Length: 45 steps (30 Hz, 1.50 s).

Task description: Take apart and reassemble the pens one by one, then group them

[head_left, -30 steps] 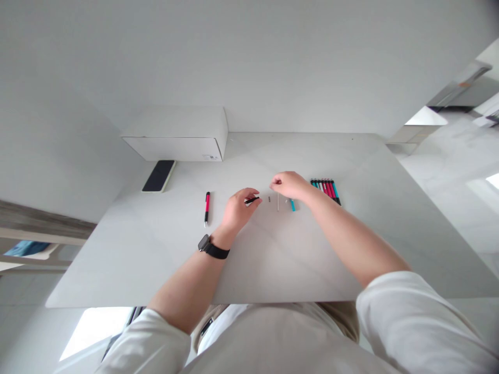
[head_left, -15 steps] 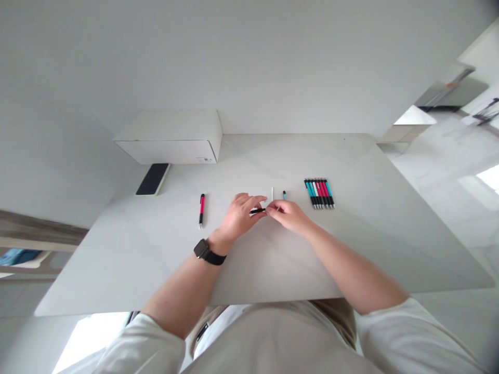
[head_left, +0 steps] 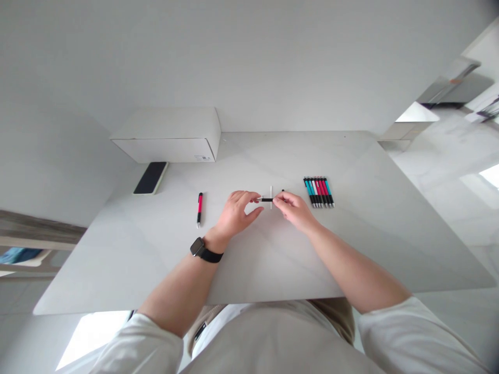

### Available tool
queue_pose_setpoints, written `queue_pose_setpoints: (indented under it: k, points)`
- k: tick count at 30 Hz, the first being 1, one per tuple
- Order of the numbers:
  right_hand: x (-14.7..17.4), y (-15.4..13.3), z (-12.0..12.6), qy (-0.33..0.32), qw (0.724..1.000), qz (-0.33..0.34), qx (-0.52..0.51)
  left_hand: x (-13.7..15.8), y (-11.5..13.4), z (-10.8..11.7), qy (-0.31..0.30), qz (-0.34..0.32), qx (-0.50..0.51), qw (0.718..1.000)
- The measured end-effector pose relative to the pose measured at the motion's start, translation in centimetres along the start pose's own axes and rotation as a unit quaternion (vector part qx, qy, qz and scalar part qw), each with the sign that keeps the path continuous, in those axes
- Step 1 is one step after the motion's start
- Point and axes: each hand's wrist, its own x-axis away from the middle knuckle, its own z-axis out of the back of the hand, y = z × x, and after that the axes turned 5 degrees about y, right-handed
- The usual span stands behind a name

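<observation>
- The desk [head_left: 273, 265] has a pale, faintly veined top with rounded corners; its back edge runs along a plain whitish wall [head_left: 280, 67].
- A white box [head_left: 163, 150] sits at the back left corner of the desk, a small printed label on its front face.
- A phone [head_left: 150, 178] lies dark side up in front of the box, near the left edge.
- A red and black pen [head_left: 200, 208] lies in the left half, its silver tip toward the front edge.
- A row of pens [head_left: 318, 192], teal, white and red with black lower ends, lies side by side toward the right edge, tips to the front.
- Around the middle of the desk, a thin white rod [head_left: 271, 191] points from back to front, between the hands.
- The black pen part [head_left: 266, 200] is level across the rod, its silver end to the left.
- The right hand [head_left: 296, 212] has a narrow grip, pinching the black pen part's right end.
- The left hand [head_left: 236, 212] has a wide grip, thumb and forefinger apart; its fingertips are at the silver end, whether touching I cannot tell.
- Beyond the left edge are a wooden shelf [head_left: 35, 228] and blue cloth [head_left: 19, 255].
- Past the right edge stretches a pale, glossy floor [head_left: 460, 171]; the furniture there is blurred.
</observation>
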Motion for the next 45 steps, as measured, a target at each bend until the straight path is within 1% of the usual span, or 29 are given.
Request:
queue_pose_setpoints:
  k: [3, 9, 17, 20, 22, 24, 27, 29, 33, 36, 39, 41, 45]
  points:
    - [-0.2, 0.3, 0.0, 0.015, 0.999, -0.007, -0.038, -0.1, 0.0, 0.0, 0.001, 0.007, 0.004, 1.000]
    - [-0.3, 0.5, -0.5, -0.016, 0.994, -0.020, -0.103, -0.1, 0.1, 0.0, -0.005, 0.026, 0.001, 1.000]
    - [0.0, 0.6, -0.6, -0.003, 0.998, -0.003, -0.058, -0.1, 0.1, 0.0, -0.014, 0.021, 0.005, 1.000]
    - [0.1, 0.4, -0.6, -0.003, 1.000, 0.007, -0.024, -0.1, 0.0, 0.0, -0.022, 0.023, 0.004, 0.999]
    - [0.1, 0.3, -0.6, -0.001, 0.999, 0.031, 0.007, -0.1, 0.0, 0.0, -0.024, 0.026, 0.003, 0.999]
    - [0.1, 0.2, -0.6, 0.013, 0.997, 0.069, 0.028, -0.2, 0.0, 0.0, -0.023, 0.030, 0.003, 0.999]
    - [0.1, 0.2, -0.7, 0.039, 0.994, 0.101, 0.028, -0.2, 0.0, 0.1, -0.019, 0.037, 0.007, 0.999]
    - [0.2, 0.2, -0.8, 0.036, 0.994, 0.097, 0.022, -0.2, 0.0, 0.1, -0.017, 0.038, 0.010, 0.999]
    - [0.3, 0.3, -1.0, 0.009, 0.996, 0.081, 0.027, -0.3, 0.2, 0.1, -0.021, 0.032, 0.016, 0.999]
    - [0.2, 0.5, -1.1, 0.017, 0.994, 0.106, 0.032, -0.3, 0.1, 0.1, -0.028, 0.030, 0.018, 0.999]
    - [0.2, 0.5, -1.1, 0.032, 0.991, 0.128, 0.017, -0.3, 0.1, 0.1, -0.030, 0.032, 0.019, 0.999]
    - [0.2, 0.5, -1.0, 0.026, 0.993, 0.116, 0.012, -0.3, 0.2, 0.1, -0.031, 0.032, 0.021, 0.999]
    - [0.2, 0.6, -1.1, -0.006, 0.995, 0.096, 0.041, -0.4, 0.2, 0.2, -0.035, 0.031, 0.025, 0.999]
